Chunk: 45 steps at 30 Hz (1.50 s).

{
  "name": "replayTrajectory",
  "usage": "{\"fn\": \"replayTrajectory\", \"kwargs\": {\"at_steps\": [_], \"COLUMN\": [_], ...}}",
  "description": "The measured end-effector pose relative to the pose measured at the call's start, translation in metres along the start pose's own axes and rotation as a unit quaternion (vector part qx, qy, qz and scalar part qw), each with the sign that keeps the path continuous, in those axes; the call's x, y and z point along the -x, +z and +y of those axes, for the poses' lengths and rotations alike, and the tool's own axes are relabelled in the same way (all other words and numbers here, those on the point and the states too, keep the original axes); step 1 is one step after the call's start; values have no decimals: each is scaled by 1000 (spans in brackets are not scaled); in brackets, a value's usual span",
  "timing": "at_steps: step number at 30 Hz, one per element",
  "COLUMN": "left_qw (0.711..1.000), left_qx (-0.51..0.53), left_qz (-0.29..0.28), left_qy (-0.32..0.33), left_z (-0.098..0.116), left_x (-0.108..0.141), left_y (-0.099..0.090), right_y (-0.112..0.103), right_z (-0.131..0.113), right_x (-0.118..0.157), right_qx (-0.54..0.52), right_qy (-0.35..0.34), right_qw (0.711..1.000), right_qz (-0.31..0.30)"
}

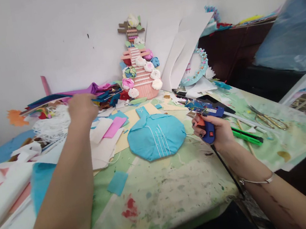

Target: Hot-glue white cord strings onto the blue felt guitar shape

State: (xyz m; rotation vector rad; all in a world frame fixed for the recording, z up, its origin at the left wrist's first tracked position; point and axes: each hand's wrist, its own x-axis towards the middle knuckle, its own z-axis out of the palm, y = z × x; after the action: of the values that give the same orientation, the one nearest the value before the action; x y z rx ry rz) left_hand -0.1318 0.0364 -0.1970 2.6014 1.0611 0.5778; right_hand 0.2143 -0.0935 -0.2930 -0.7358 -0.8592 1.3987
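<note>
My right hand (215, 130) is wrapped round a blue glue gun (208, 129) with an orange trigger, its nozzle pointing up and left. My left hand (83, 108) reaches over the pile at the back left, beside a heap of white string (53, 124); its fingers are blurred and partly hidden, so what they touch cannot be made out. Between my hands lies a blue paper-covered shape (145, 140), rounded with a short neck, with several white strings running down its front. A small blue paper piece (117, 183) lies in front of it.
A decorated pink guitar-like craft (144, 79) leans on the wall. Coloured papers (92, 90) are piled back left; white paper rolls (8, 199) lie at the left. A green cutter (247, 136), gold scissors (269, 119) and a black tablet (215, 103) lie at the right.
</note>
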Motion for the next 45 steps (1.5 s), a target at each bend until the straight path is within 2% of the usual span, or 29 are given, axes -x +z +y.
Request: {"fn": "replayTrajectory", "kwargs": {"at_steps": [3,6,8,11,13,19,26,30,34,36,38,40,42,44,45], "left_qw": [999,992,988,988,987,976,980,988,996,999,996,972,923,878,867], "left_qx": [21,62,49,2,-6,47,25,9,-31,-25,25,117,226,305,324], "left_qz": [-28,-100,-134,-152,-158,-208,-189,-150,-81,-26,61,175,276,333,341], "left_qy": [13,39,49,32,23,52,60,42,15,-10,-52,-104,-142,-158,-161], "left_z": [22,41,47,44,39,39,40,37,34,32,31,29,28,27,27], "left_x": [-16,-32,-39,-43,-44,-44,-44,-44,-45,-46,-47,-48,-48,-46,-44], "left_y": [23,54,73,90,95,97,97,95,92,93,94,94,90,82,77], "right_y": [-1,-2,-3,-3,-2,-1,-1,-1,-1,-1,-1,-2,-2,-2,-2], "right_z": [0,0,0,0,0,-1,-2,-2,-2,-2,-2,-2,-2,-2,-2], "right_x": [0,0,0,1,1,1,0,0,0,0,0,0,1,0,0], "right_qx": [-11,-18,-18,-16,-15,-17,-31,-32,-30,-28,-27,-26,-24,-22,-20], "right_qy": [10,19,16,8,6,6,5,5,6,8,8,8,7,7,7], "right_qw": [1000,1000,1000,1000,1000,1000,1000,999,1000,1000,1000,1000,1000,1000,1000], "right_qz": [5,9,10,10,8,6,-5,-3,-1,0,0,-1,0,0,1]}}
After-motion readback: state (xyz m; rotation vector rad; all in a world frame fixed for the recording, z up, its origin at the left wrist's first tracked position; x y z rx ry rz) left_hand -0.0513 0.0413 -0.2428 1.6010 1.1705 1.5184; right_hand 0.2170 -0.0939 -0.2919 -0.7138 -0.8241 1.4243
